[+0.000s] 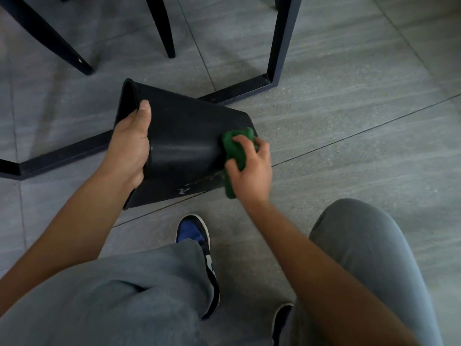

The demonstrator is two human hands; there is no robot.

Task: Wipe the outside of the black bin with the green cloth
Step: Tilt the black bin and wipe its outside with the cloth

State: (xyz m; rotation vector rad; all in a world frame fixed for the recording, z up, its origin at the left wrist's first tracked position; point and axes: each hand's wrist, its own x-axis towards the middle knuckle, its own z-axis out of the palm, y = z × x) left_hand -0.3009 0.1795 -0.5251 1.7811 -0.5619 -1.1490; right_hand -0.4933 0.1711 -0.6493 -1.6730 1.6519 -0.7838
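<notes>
The black bin [184, 126] is tipped on its side above the grey tiled floor, its open rim pointing left and its base to the right. My left hand [131, 141] grips the rim, thumb on the outer wall. My right hand [252, 168] is closed on the bunched green cloth [237, 148] and presses it against the bin's outer wall near the base. A white scuff mark shows on the lower side of the bin.
A black metal table frame [279, 46] runs along the floor just behind the bin. Dark chair legs [162, 26] stand at the upper left. My knees in grey trousers and a blue-and-black shoe [193, 233] fill the bottom of the view.
</notes>
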